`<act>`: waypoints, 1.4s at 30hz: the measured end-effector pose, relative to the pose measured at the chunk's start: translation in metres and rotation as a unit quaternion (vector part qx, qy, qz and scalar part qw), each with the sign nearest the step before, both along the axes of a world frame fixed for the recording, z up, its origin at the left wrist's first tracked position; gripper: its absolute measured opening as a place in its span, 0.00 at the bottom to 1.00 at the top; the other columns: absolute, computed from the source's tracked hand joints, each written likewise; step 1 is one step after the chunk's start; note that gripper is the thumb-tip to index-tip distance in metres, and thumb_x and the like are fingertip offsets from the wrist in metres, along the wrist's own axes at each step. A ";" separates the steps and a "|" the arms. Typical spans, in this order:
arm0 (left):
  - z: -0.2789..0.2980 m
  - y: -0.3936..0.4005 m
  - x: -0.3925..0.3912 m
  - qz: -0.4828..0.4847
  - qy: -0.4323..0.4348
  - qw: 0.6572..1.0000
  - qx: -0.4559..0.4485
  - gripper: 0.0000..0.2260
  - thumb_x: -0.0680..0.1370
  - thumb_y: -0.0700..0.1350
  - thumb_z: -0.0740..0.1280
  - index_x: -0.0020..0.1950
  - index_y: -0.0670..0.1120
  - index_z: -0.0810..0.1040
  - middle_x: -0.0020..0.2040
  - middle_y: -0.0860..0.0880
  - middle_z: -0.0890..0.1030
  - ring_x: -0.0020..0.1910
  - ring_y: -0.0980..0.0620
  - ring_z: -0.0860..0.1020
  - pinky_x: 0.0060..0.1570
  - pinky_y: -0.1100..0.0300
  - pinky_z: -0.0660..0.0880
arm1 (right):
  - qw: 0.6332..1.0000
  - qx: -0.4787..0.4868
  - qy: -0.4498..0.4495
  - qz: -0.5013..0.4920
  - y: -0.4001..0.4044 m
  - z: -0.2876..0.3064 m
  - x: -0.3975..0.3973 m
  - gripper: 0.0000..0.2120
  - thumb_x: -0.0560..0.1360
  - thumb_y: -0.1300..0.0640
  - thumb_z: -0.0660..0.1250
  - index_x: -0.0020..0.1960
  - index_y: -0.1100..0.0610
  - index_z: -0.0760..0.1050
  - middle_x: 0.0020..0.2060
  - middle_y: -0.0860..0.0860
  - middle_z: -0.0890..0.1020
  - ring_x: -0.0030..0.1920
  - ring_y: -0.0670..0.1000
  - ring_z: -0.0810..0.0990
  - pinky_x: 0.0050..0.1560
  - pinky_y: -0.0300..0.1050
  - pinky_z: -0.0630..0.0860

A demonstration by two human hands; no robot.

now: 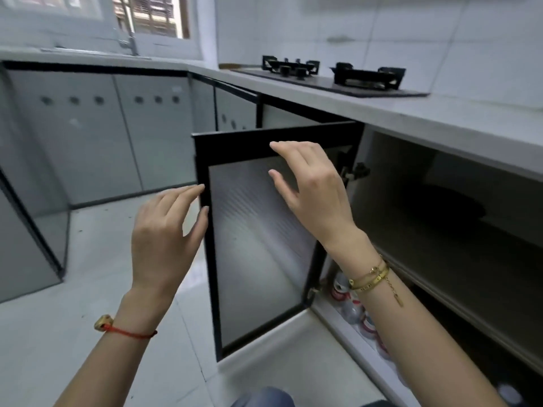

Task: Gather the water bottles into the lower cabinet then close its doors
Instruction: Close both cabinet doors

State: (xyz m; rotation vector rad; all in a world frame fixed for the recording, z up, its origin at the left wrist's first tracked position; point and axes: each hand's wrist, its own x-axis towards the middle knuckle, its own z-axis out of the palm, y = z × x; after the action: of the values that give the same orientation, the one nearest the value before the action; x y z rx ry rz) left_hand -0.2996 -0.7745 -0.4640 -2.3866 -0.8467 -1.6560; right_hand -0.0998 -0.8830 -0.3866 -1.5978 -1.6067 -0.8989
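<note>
A white-tiled kitchen runs in an L, its pale stone desk point(440, 118) carrying a black two-burner gas hob point(332, 76) near the wall, with a window point(147, 16) over the far run. Below the desk stand grey frosted cabinet fronts point(88, 136) with small round holes, and the floor point(73, 333) is pale tile.

The lower cabinet point(440, 259) beneath the hob is open. Its black-framed door with a ribbed frosted-glass panel point(258, 245) stands swung out on the left, hinged at the cabinet's side. Inside, a shelf point(470, 289) divides the space – a dark round shape lies on the upper level, too dim to make out.

On the cabinet's bottom level, just inside the front edge, lie the clear plastic water bottles with red-and-white labels point(358, 306), partly hidden behind the right forearm; their number cannot be told.

The left hand point(164, 239) is spread with fingers loosely apart, its fingertips point(199, 188) touching the door's outer vertical frame edge. It holds nothing. A red cord with a gold charm point(117, 327) circles that wrist.

The right hand point(314, 195) is likewise spread and empty – its fingertips point(274, 146) at the door's top rail, the palm over the glass. Gold bracelets point(373, 279) sit on that wrist.
</note>
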 end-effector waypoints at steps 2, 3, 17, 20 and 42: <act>-0.003 0.008 -0.011 0.026 -0.011 0.999 -0.018 0.14 0.79 0.45 0.68 0.64 0.44 0.79 0.57 0.46 0.83 0.56 0.44 0.80 0.57 0.49 0.75 | 1.000 0.001 -0.006 0.011 0.020 0.007 -0.010 0.18 0.76 0.59 0.68 0.65 0.61 0.75 0.58 0.55 0.80 0.61 0.54 0.76 0.64 0.46 0.73; -0.005 0.012 -0.014 0.036 -0.007 0.999 -0.031 0.15 0.79 0.46 0.68 0.65 0.44 0.78 0.57 0.46 0.83 0.56 0.44 0.80 0.57 0.50 0.75 | 1.000 -0.001 -0.007 0.014 0.029 0.010 -0.014 0.18 0.76 0.59 0.68 0.65 0.62 0.74 0.59 0.55 0.80 0.62 0.54 0.76 0.65 0.46 0.72; -0.036 0.040 -0.001 -0.063 0.077 0.989 -0.108 0.22 0.78 0.55 0.63 0.70 0.47 0.73 0.60 0.51 0.81 0.58 0.49 0.77 0.59 0.57 0.69 | 0.999 -0.029 -0.027 0.021 0.068 0.010 -0.051 0.19 0.77 0.55 0.68 0.66 0.61 0.74 0.60 0.54 0.79 0.64 0.53 0.75 0.67 0.47 0.71; -0.040 0.036 -0.002 -0.101 0.052 0.989 -0.097 0.23 0.78 0.53 0.65 0.70 0.45 0.74 0.60 0.49 0.81 0.58 0.50 0.77 0.58 0.55 0.73 | 0.999 -0.028 -0.019 0.025 0.063 0.011 -0.054 0.19 0.77 0.54 0.68 0.65 0.61 0.74 0.59 0.54 0.80 0.63 0.53 0.75 0.67 0.46 0.71; -0.053 -0.074 0.059 -0.449 0.004 0.893 0.020 0.27 0.75 0.46 0.75 0.70 0.36 0.72 0.70 0.42 0.75 0.69 0.48 0.74 0.65 0.52 0.74 | 1.000 0.000 -0.004 -0.010 -0.116 -0.004 -0.027 0.24 0.75 0.56 0.73 0.65 0.68 0.72 0.64 0.61 0.76 0.68 0.57 0.73 0.67 0.57 0.71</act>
State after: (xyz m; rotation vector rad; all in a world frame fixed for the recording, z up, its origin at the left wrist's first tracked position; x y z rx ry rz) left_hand -0.2409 -0.8484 -0.5165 -2.9477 0.4094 -1.8364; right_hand -0.1263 -0.9993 -0.3907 -1.6142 -1.5979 -0.9170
